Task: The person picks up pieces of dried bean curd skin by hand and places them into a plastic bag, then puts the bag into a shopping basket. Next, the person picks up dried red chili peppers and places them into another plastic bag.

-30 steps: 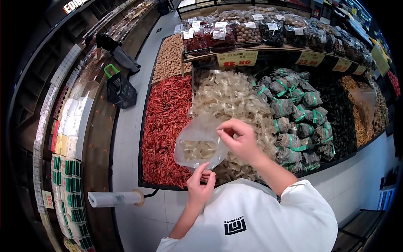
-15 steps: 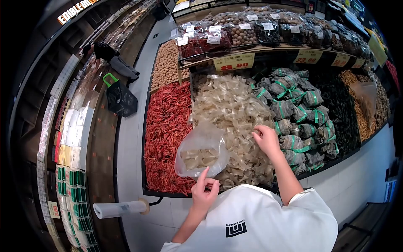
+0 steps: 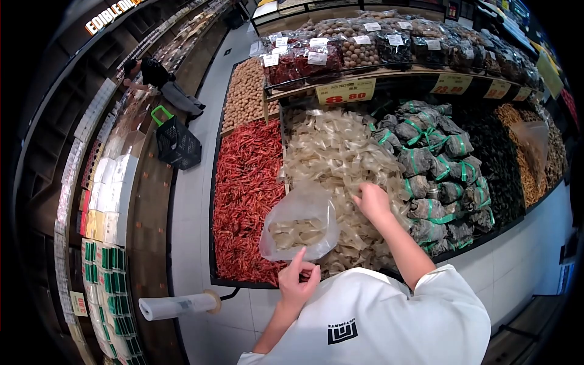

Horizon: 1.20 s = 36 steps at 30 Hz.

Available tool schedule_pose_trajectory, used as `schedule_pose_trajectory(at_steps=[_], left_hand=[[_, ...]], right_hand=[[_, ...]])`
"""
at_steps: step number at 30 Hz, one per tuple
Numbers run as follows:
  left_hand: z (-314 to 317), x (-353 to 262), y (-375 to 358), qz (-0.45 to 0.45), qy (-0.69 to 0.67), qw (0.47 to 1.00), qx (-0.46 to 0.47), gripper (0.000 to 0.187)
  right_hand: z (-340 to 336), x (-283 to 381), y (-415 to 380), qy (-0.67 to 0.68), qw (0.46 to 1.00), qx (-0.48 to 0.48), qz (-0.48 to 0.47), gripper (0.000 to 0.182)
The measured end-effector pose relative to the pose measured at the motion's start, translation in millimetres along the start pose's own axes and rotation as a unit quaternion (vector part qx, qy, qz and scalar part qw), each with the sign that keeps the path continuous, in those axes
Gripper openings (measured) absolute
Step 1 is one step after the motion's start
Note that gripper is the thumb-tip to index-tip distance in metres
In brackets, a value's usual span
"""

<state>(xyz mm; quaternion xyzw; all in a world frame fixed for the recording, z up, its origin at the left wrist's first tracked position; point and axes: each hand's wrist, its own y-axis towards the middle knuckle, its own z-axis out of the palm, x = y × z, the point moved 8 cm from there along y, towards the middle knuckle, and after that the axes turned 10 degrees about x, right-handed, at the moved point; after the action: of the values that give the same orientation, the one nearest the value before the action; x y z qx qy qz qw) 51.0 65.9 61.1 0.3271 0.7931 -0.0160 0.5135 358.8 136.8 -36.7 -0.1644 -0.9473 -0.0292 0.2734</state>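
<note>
A clear plastic bag (image 3: 325, 234) hangs open over the edge of the bin, with pale dried strips inside it. My left hand (image 3: 298, 281) grips its near rim, index finger raised along the plastic and the other fingers curled. My right hand (image 3: 372, 202) is just above the heap of translucent beige dried strips (image 3: 331, 143), right of the bag and apart from it. Its fingers are closed in a pinch; what they hold, if anything, is too small to tell.
Dried red chilies (image 3: 246, 182) fill the bin on the left; green-tied grey bundles (image 3: 417, 159) lie on the right. A roll of plastic bags (image 3: 176, 305) juts out at the front left. Another person (image 3: 159, 79) stands in the aisle near a dark basket (image 3: 176, 145).
My right hand has moved left over the strips, and its fingers have drawn together. My left hand keeps its grip on the bag. The view has shifted slightly.
</note>
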Motion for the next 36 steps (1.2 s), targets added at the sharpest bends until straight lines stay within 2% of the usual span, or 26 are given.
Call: schedule_pose_trajectory(at_steps=[2,3,5,7,9,10,12,13,15,16,18,20,22,24,26,28,29,31,34,36], left_hand=[[1.1,-18.2,6.9,0.062,0.052,0.996,0.033,0.061],[1.1,-24.1,11.6,0.061,0.05,0.996,0.033,0.061],[-2.1,-15.7,19.3,-0.057,0.012,0.998,0.006,0.054],[-4.7,-12.0,22.4,-0.066,0.034,0.997,0.014,0.049],[-7.1,-7.0,22.6,-0.075,0.059,0.995,0.023,0.044],[-7.1,-5.8,21.3,-0.067,0.055,0.996,0.029,0.037],[-6.9,-4.2,18.8,-0.061,0.053,0.996,0.034,0.03],[-5.9,-3.2,17.6,-0.064,0.035,0.997,0.033,0.024],[-3.8,-0.7,15.4,-0.066,0.018,0.997,0.032,0.019],[-3.0,-1.1,14.5,-0.053,0.015,0.998,0.029,0.016],[-2.5,-3.4,10.9,-0.038,0.012,0.999,0.028,0.013],[-4.0,-1.4,7.6,-0.053,-0.018,0.998,0.015,0.009],[-6.0,-4.4,6.9,-0.035,-0.013,0.999,0.017,0.01],[-6.2,-9.4,5.9,-0.02,-0.011,1.0,0.02,0.01],[-4.8,-13.4,3.0,-0.022,-0.016,0.999,0.028,0.012],[-1.7,-11.9,0.1,-0.013,-0.033,0.999,0.022,0.014],[-1.1,-12.5,-0.6,-0.003,-0.047,0.999,0.014,0.016],[1.0,-13.8,0.5,-0.002,-0.052,0.998,0.02,0.017],[4.0,-16.1,3.2,0.0,-0.052,0.998,0.031,0.019],[6.8,-17.9,4.8,0.004,-0.049,0.998,0.038,0.02]], right_hand=[[-3.6,-4.2,-2.8,0.02,1.0,0.002,0.005,0.025],[-5.7,-6.7,-4.8,0.041,0.999,0.002,0.01,0.024],[-3.6,-14.6,-7.2,0.05,0.999,-0.007,-0.002,0.023],[-4.1,-17.9,-8.9,0.059,0.998,-0.019,-0.017,0.021],[-27.0,-2.9,-18.3,0.09,0.991,-0.074,-0.061,0.015],[-35.4,4.4,-21.0,0.09,0.991,-0.073,-0.062,0.015],[-63.5,23.3,-30.5,0.237,0.963,-0.107,-0.076,0.011],[-75.5,38.5,-37.1,0.238,0.962,-0.105,-0.077,0.011],[-86.6,65.5,-47.7,0.448,0.888,-0.064,-0.078,0.011],[-90.0,84.3,-53.4,0.475,0.868,-0.069,-0.128,0.012],[-102.2,117.7,-67.6,0.472,0.867,-0.043,-0.155,0.016],[-97.8,158.2,-77.3,0.346,0.896,0.085,-0.264,0.023],[-95.7,153.6,-76.5,0.345,0.896,0.095,-0.264,0.03],[-102.2,122.5,-67.2,0.347,0.912,0.005,-0.22,0.03],[-95.2,82.1,-56.6,0.311,0.939,-0.017,-0.144,0.028],[-85.2,45.4,-54.8,0.215,0.973,0.014,-0.077,0.03],[-79.4,28.6,-57.3,0.214,0.974,0.014,-0.075,0.03],[-58.8,1.9,-65.7,0.077,0.995,0.045,-0.054,0.032],[-42.4,-13.6,-75.9,0.075,0.992,0.096,-0.031,0.032],[-32.8,-18.5,-78.6,0.057,0.995,0.079,-0.032,0.031]])
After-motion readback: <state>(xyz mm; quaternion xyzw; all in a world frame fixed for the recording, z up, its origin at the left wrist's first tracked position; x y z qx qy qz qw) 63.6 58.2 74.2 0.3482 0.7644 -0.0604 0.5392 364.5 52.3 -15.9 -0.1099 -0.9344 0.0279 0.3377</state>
